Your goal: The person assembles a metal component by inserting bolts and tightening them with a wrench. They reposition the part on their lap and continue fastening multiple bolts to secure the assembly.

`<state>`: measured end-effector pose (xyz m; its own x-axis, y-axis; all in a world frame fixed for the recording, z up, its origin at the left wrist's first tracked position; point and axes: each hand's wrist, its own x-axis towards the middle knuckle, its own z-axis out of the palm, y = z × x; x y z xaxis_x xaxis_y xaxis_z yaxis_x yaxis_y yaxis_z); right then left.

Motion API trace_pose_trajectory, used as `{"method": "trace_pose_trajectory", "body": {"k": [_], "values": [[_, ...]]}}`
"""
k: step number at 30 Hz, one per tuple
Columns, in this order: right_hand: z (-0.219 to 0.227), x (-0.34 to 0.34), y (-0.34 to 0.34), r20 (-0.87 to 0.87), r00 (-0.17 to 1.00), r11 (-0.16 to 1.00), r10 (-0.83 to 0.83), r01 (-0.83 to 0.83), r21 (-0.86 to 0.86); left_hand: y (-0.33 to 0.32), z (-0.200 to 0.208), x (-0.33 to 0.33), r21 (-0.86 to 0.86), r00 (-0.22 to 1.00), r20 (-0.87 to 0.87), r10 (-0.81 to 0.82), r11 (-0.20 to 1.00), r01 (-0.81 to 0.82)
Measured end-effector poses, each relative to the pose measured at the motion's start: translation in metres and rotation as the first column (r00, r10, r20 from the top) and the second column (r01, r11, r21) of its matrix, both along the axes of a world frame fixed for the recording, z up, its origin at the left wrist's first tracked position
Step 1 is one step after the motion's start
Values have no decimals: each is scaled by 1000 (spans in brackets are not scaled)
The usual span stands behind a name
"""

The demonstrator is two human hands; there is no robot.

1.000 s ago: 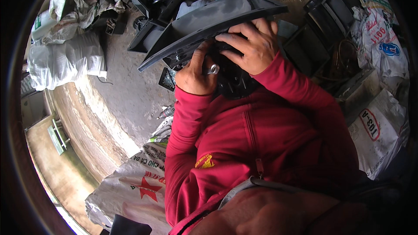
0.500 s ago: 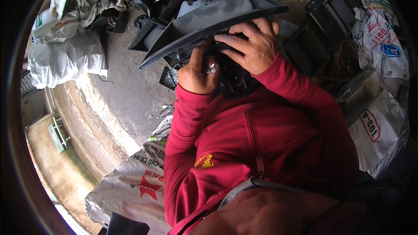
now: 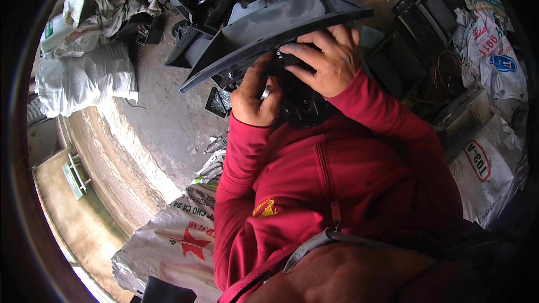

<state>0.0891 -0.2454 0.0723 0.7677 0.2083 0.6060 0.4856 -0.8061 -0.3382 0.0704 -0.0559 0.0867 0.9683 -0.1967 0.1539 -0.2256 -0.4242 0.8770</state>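
A large black plastic housing [image 3: 275,19] with a long curved rim is tilted up in front of my chest, its grey inner face turned away from me. My right hand [image 3: 328,62] grips its underside, fingers bent and partly spread. The right index fingertip is at a small shiny fitting [image 3: 279,54] under the rim. My left hand [image 3: 256,98] is closed close by, its index finger reaching up to the rim. A shiny metal piece [image 3: 266,92] shows at its curled fingers; its kind is unclear. Below the hands, a dark ribbed part [image 3: 303,104] rests against my jacket, mostly in shadow.
A small black tray of metal bits [image 3: 219,101] and a power tool [image 3: 216,143] lie on the floor to the left. More black housings [image 3: 193,45] are piled beyond. Other black frames [image 3: 429,14] and printed white sacks [image 3: 491,56] stand at right. A wrapped white bundle [image 3: 87,78] lies far left.
My left hand has shifted slightly down, and the metal piece at its fingers has turned and moved left. The right hand and the housing have barely moved.
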Motion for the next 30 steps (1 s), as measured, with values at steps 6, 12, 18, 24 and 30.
{"method": "trace_pose_trajectory", "body": {"k": [6,12,18,24,30], "values": [[-2,0,0,32,999,1000,-8,8,-23,5,4,11,-73,989,-137,-54,996,44],[-4,0,0,20,1000,1000,-1,1,-8,12,-4,4,-396,930,-334,-151,918,7],[-5,0,0,29,1000,1000,-7,7,-10,13,0,7,-222,962,-246,-120,973,65],[-8,2,-3,63,998,999,-8,10,-35,9,9,16,-275,939,-310,-146,960,58],[-9,4,-4,42,999,1000,-3,3,-14,9,5,9,-371,911,-376,-168,928,18]]}}
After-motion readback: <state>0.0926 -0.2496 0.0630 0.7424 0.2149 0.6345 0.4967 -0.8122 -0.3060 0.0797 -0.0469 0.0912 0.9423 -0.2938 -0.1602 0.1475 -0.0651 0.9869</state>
